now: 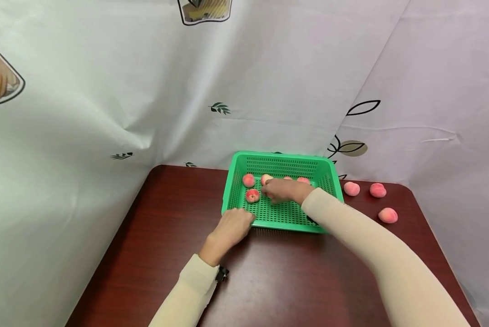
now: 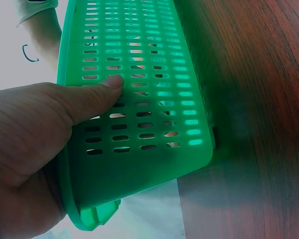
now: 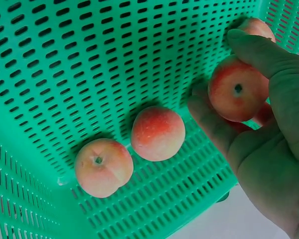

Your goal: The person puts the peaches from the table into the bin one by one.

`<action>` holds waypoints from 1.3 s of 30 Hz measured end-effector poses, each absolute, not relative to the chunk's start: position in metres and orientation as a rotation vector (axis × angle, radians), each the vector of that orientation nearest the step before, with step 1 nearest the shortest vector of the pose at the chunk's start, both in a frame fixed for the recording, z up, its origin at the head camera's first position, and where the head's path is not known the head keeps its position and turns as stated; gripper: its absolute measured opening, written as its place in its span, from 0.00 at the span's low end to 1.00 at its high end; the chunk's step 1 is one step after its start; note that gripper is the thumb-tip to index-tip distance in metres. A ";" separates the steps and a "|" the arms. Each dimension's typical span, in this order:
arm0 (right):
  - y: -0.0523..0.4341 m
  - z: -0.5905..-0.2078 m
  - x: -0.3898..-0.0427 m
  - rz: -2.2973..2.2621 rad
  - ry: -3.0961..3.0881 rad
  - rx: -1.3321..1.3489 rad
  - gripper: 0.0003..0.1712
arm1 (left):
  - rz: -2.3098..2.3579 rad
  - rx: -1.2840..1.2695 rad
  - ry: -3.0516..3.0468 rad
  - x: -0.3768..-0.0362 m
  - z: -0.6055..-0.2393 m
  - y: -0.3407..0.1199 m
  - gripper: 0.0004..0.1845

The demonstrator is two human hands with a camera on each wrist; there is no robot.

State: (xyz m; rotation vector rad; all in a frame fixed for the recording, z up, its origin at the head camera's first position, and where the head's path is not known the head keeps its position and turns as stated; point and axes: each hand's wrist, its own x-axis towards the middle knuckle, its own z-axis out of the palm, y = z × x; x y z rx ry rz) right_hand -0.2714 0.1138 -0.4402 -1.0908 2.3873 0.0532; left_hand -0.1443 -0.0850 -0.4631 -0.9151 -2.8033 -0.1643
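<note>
— Pink-and-cream peach [image 3: 237,89], item one: where is it?

— Inside the green slotted basket [image 1: 244,193], pinched between the thumb and fingers [image 3: 217,127] of the right hand [image 1: 283,190], over the basket's far half.

— Other peaches in the basket?

— Two loose peaches [image 3: 127,152] lie side by side, touching, near the basket's left wall; at least one more shows behind the held one, partly hidden by the hand.

— Left hand [image 1: 232,227]?

— It grips the basket's near-left corner, thumb pressed flat on the outer slotted wall, the other fingers hidden behind the rim; I cannot tell how they lie.

— Basket location?

— On the dark red wooden worktop [image 1: 269,281], toward its far edge, right of centre.

— Outside the basket?

— Three spare peaches [image 1: 372,200] rest apart from one another near the worktop's far right corner. Both arms wear cream sleeves [image 1: 375,254]. A white printed cloth [image 1: 105,91] hangs behind the worktop.
</note>
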 end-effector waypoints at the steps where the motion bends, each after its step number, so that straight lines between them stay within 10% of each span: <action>1: 0.113 -0.441 -0.272 0.056 2.386 -1.085 0.17 | -0.161 -0.915 -2.805 -0.144 -0.463 -0.085 0.24; 39: 0.109 -0.456 -0.273 0.073 2.396 -1.095 0.14 | -0.137 -0.913 -2.819 -0.144 -0.459 -0.084 0.23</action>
